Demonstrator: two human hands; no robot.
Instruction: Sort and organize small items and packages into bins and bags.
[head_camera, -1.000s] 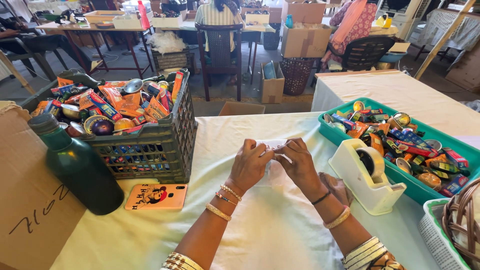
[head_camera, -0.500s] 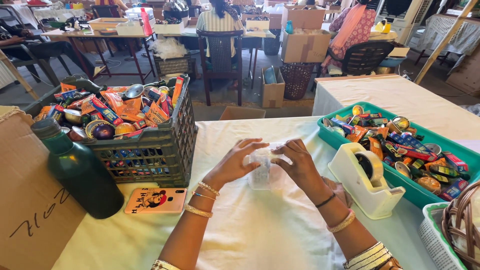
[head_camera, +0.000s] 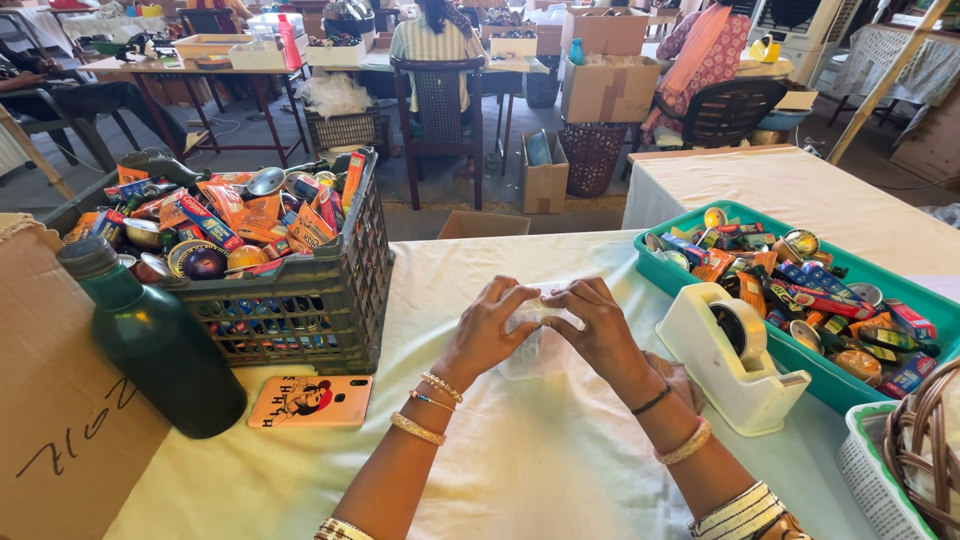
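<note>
Clear plastic, a small pouch (head_camera: 540, 335), is pinched at its top edge between the left hand (head_camera: 490, 330) and right hand (head_camera: 598, 328), fingers closed on it, above the middle of the desk (head_camera: 520, 470). The pouch's mouth seems to be getting folded or sealed; no tape from the dispenser (head_camera: 735, 360) at the right edge is on it yet. Against half a second ago, the hands have drawn closer together.
</note>
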